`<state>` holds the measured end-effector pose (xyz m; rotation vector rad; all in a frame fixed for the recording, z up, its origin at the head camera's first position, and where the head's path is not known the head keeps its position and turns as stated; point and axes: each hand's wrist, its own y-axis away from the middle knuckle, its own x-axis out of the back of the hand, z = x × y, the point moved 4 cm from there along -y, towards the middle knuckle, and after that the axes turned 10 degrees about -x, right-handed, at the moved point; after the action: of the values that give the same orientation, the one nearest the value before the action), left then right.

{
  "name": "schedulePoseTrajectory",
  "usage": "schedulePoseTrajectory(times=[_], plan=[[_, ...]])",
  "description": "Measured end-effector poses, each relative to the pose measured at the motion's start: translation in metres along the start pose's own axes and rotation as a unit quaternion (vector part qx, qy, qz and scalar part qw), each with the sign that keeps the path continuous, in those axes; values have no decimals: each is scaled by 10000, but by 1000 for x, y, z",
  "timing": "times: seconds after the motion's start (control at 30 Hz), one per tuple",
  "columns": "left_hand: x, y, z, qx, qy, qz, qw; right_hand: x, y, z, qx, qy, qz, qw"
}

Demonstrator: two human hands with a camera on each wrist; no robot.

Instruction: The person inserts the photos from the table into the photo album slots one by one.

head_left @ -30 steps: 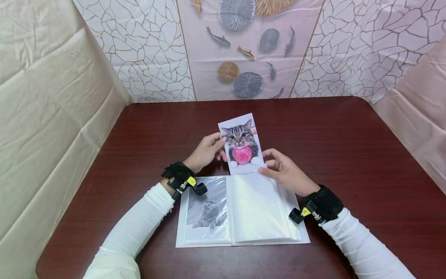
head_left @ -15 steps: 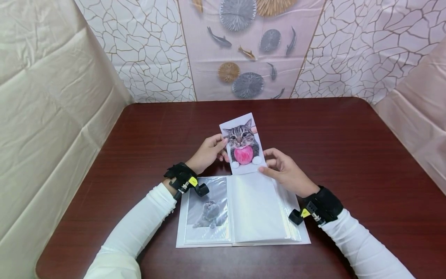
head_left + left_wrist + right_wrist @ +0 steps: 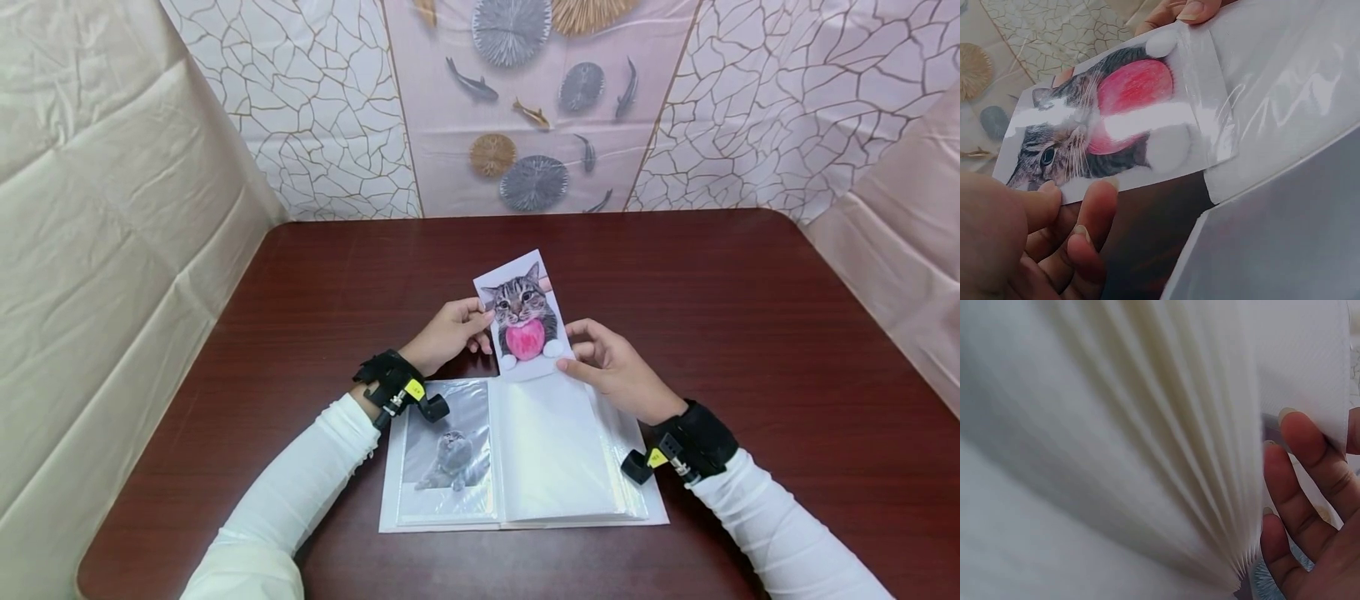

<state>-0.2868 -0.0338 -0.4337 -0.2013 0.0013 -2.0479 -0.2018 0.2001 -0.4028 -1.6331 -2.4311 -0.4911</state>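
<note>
A photo (image 3: 527,321) of a tabby cat with a pink ball is pinched at its left edge by my left hand (image 3: 447,333). Its lower end sits under the clear film at the mouth of a plastic sleeve (image 3: 1213,119), as the left wrist view shows. That sleeve belongs to the right page (image 3: 555,450) of an open photo album (image 3: 388,500). My right hand (image 3: 618,375) pinches the top of this page between thumb and fingers. In the right wrist view its fingers (image 3: 1307,440) lie behind the page, beside the fanned album leaves (image 3: 1166,425).
The album's left page holds a greyish animal picture (image 3: 452,458) under shiny film. It lies on a dark red-brown table (image 3: 712,292). Patterned cloth (image 3: 337,108) hangs behind the table, with plain pale cloth (image 3: 112,250) at the left side.
My left hand has moved the photo slightly down toward the album, a little further into the sleeve. My right hand and the album have stayed in place.
</note>
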Motion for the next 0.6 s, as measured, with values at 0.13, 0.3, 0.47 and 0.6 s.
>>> schedulePoseTrajectory(times=[0.13, 0.3, 0.47, 0.6], plan=[[0, -1, 0, 6, -37, -28, 10000, 0, 0, 0, -29, -19, -12, 10000], [1, -2, 2, -286, 61, 215, 9993, 0, -1, 1, -18, -25, -30, 10000], [2, -2, 6, -719, 45, 239, 9971, -1, -1, 2, -64, -69, -104, 9999], [2, -1, 10, -917, -17, 122, 9957, -2, -2, 2, -97, -75, -130, 9998]])
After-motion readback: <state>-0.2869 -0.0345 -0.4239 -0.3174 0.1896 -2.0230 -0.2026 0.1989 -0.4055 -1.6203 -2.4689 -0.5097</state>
